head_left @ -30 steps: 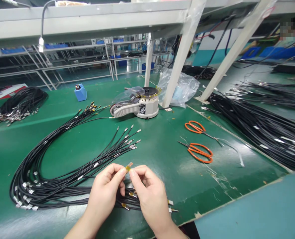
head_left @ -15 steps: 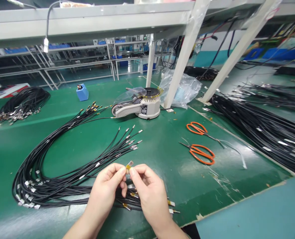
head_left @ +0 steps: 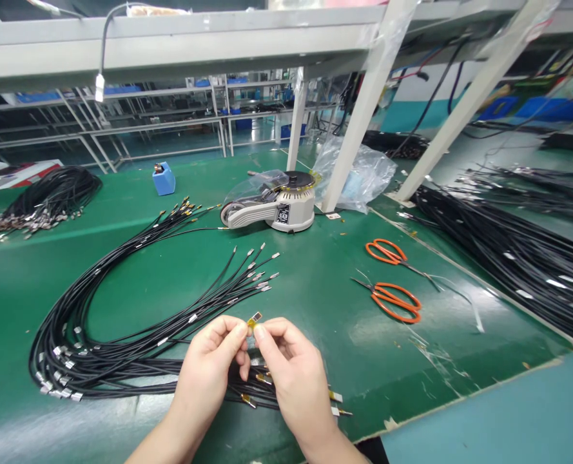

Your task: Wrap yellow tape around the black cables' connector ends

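Note:
Between the fingertips of both hands is a cable connector, a small metal end with yellow tape around its base. My left hand pinches it from the left, thumb against forefinger. From the other side my right hand pinches the taped part. Most of the cable behind this connector is hidden by my fingers. Beneath the hands runs a bundle of black cables, curving round to the left. Some ends by my right hand carry yellow tape; other bare metal ends fan out just beyond my hands.
A round grey tape dispenser stands at the back, near a blue block-shaped holder. Two orange-handled scissors lie to the right. More black cables cover the right side, and another bundle lies far left. White posts rise behind.
Both hands keep the same pinch on the connector, with hardly any movement. The whole view has shifted slightly, so the scene sits a little further right.

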`<state>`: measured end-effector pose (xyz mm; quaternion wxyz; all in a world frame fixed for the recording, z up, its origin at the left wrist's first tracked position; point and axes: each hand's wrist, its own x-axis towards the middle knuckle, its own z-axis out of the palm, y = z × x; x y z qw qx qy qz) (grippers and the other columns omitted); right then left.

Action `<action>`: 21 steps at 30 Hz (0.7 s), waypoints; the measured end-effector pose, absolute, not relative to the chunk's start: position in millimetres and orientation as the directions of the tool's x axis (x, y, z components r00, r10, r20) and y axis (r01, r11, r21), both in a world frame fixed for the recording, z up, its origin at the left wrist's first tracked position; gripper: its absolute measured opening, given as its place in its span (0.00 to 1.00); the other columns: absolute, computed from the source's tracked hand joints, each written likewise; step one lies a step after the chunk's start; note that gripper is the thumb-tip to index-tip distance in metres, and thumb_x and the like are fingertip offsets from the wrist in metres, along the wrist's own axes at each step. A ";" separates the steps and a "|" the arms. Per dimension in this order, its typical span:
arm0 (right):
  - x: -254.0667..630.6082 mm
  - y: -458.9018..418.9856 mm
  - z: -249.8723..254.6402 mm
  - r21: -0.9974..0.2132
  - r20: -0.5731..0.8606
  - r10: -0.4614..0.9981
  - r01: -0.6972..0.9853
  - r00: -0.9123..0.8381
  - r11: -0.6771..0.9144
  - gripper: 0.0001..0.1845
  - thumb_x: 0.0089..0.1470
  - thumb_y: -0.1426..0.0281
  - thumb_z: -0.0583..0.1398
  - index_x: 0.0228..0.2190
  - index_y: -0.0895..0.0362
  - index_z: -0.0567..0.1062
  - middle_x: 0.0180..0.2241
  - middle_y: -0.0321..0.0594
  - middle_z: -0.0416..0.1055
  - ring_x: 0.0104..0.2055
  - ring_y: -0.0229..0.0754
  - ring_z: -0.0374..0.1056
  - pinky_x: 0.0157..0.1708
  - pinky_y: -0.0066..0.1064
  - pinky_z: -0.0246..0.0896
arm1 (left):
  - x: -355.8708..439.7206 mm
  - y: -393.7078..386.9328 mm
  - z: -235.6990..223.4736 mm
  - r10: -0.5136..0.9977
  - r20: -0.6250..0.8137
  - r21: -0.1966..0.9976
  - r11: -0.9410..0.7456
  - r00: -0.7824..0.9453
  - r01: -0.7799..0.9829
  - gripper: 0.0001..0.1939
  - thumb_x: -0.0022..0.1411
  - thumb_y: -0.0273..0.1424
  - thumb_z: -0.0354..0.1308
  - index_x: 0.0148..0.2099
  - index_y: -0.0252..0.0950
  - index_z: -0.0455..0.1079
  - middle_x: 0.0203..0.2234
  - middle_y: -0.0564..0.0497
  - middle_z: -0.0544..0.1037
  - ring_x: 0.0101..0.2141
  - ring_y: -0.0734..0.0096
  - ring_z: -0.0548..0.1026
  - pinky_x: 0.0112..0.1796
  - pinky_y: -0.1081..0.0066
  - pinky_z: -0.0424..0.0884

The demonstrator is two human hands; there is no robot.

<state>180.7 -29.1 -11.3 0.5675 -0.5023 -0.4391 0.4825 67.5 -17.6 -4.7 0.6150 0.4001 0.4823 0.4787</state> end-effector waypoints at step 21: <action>192.1 -27.9 -15.5 -0.973 0.023 1.000 -0.231 0.019 0.026 0.08 0.48 0.67 0.64 0.21 0.57 0.74 0.25 0.34 0.71 0.30 0.39 0.67 0.35 0.29 0.64 | 49.8 -11.2 0.9 0.874 -0.238 0.936 0.322 0.424 -0.139 0.18 0.52 0.44 0.62 0.25 0.32 0.69 0.13 0.58 0.62 0.14 0.81 0.60 0.19 0.76 0.53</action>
